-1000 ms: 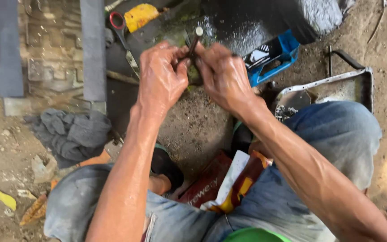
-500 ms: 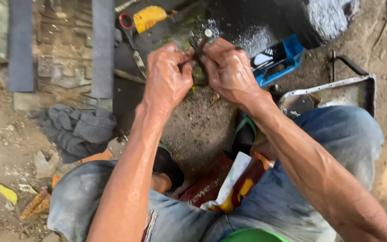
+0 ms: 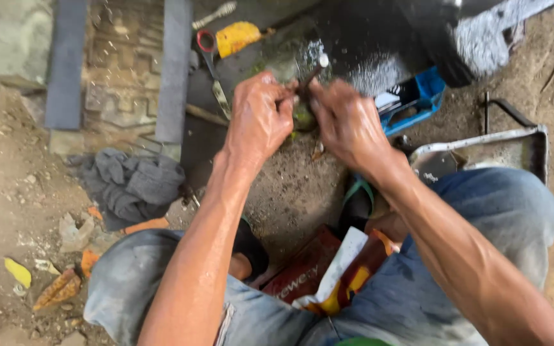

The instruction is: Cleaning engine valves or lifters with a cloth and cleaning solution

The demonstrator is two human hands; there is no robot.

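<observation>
My left hand [image 3: 259,118] and my right hand [image 3: 349,122] meet close together over the dirt ground, both pinched on a small dark metal part [image 3: 304,90] with a pale tip that sticks up between the fingers. What the part is cannot be made out. A dark, wet black surface [image 3: 360,57] lies just beyond my hands. My knees in blue jeans [image 3: 501,218] frame the bottom of the view.
Red-handled scissors [image 3: 211,64] and a yellow object [image 3: 237,37] lie at the upper middle. A blue box [image 3: 418,102] sits right of my hands, a metal tray [image 3: 501,147] further right. A grey rag [image 3: 129,182] lies left, beside stone slabs [image 3: 65,64]. Red packaging [image 3: 309,272] rests between my legs.
The view has shifted, so hands and surroundings sit lower and further right in frame. Both hands stay together on the small part, its tip now angled to the right.
</observation>
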